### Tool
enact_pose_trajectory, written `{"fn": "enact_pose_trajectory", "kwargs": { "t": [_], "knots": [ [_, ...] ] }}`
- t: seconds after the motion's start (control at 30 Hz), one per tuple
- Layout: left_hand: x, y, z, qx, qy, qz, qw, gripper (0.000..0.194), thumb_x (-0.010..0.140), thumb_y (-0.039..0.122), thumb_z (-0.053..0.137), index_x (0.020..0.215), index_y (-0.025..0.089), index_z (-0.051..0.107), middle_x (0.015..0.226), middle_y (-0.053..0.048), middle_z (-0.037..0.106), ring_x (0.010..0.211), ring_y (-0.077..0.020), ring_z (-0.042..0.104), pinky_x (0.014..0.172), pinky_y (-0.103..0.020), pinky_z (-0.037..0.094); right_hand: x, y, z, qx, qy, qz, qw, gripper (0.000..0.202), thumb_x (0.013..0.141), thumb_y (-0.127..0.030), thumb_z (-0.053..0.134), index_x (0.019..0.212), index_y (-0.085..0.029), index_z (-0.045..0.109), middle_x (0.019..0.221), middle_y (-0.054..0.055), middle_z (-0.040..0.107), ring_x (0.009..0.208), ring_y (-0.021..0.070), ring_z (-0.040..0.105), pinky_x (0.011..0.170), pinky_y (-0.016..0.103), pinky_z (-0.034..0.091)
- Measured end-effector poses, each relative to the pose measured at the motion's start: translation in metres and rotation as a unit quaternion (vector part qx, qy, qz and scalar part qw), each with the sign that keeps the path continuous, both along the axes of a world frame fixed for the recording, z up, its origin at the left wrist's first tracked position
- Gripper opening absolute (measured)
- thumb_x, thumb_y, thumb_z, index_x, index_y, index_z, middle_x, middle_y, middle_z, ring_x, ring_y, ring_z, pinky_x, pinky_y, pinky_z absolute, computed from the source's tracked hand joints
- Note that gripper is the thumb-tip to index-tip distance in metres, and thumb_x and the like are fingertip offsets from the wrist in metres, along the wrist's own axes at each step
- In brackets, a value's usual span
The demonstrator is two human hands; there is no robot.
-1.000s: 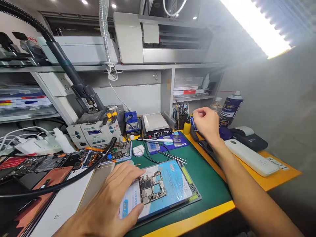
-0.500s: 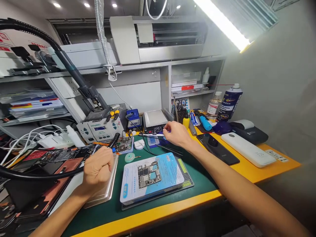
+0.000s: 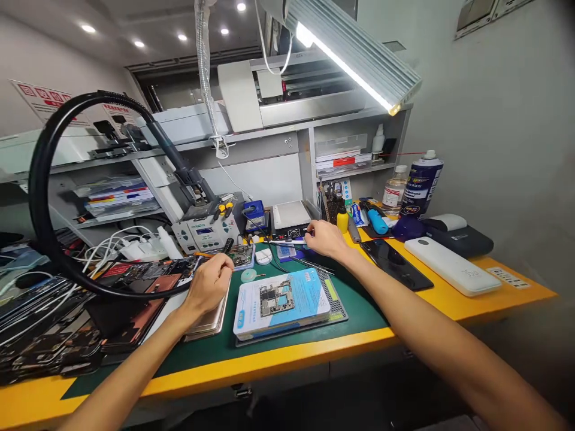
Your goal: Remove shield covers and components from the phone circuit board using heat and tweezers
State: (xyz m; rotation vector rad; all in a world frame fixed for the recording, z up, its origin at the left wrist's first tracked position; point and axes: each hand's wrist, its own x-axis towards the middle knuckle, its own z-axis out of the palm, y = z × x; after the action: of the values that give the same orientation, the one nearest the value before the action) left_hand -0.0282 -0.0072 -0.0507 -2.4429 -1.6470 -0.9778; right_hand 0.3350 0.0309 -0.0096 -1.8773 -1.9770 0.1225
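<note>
My left hand (image 3: pixel 210 284) is closed around a black handle (image 3: pixel 229 246) whose tip shows above the fist. It is over a gold tablet-like panel (image 3: pixel 215 317). My right hand (image 3: pixel 327 238) has its fingers pinched beside the front of a small black device with a pale flat top (image 3: pixel 291 214), near a white pen-like tool (image 3: pixel 287 242); what the fingers grip is too small to tell. Between my arms lies a blue and white box (image 3: pixel 309 299) with a circuit board (image 3: pixel 276 298) on top, resting on a perforated plate (image 3: pixel 340 308).
A black hose (image 3: pixel 40 179) loops on the left above phone parts (image 3: pixel 144 305). The grey station (image 3: pixel 206 230) stands behind. At right are a black phone (image 3: pixel 398 263), a white power bank (image 3: pixel 451 266), a spray can (image 3: pixel 422 185) and a bottle (image 3: pixel 395 190).
The view has tilted up and swung left, so more of the hose and left-side parts show. Both hands keep much the same pose and place over the bench.
</note>
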Motion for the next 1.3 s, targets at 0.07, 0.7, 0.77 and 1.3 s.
{"fn": "enact_pose_trajectory", "kwargs": {
  "t": [0.07,0.7,0.77,1.3],
  "knots": [
    [0.000,-0.003,0.007,-0.047,0.003,0.023,0.999,0.043,0.107,0.049,0.073,0.135,0.016,0.070,0.131,-0.010,0.074,0.114,-0.0206,0.074,0.101,-0.042,0.069,-0.001,-0.001,0.002,0.002,-0.003,-0.001,1.000,0.037,0.111,-0.040,0.076,0.141,-0.019,0.072,0.143,0.013,0.074,0.121,0.0291,0.076,0.103,0.051,0.067],
    [0.036,0.047,0.047,-0.220,0.068,-0.065,0.971,0.044,0.106,0.049,0.073,0.137,0.018,0.070,0.138,-0.010,0.072,0.123,-0.0232,0.073,0.109,-0.046,0.067,-0.005,0.002,0.012,0.003,0.001,-0.052,0.999,0.037,0.111,-0.040,0.077,0.140,-0.018,0.073,0.141,0.012,0.074,0.120,0.0290,0.077,0.102,0.052,0.067],
    [0.053,0.063,0.043,-0.224,0.081,-0.072,0.969,0.043,0.107,0.049,0.073,0.137,0.019,0.070,0.142,-0.011,0.071,0.126,-0.0236,0.072,0.111,-0.047,0.066,-0.003,0.003,0.013,0.004,-0.001,-0.058,0.998,0.036,0.111,-0.040,0.077,0.140,-0.018,0.073,0.140,0.012,0.075,0.120,0.0289,0.077,0.102,0.051,0.067],
    [0.073,0.102,0.035,-0.331,0.117,-0.116,0.929,0.045,0.106,0.049,0.074,0.138,0.018,0.070,0.141,-0.011,0.071,0.125,-0.0242,0.072,0.110,-0.046,0.067,-0.010,-0.004,0.015,0.031,0.018,-0.032,0.999,0.029,0.111,-0.039,0.075,0.131,-0.018,0.076,0.132,0.010,0.078,0.115,0.0268,0.078,0.102,0.050,0.067]
  ]
}}
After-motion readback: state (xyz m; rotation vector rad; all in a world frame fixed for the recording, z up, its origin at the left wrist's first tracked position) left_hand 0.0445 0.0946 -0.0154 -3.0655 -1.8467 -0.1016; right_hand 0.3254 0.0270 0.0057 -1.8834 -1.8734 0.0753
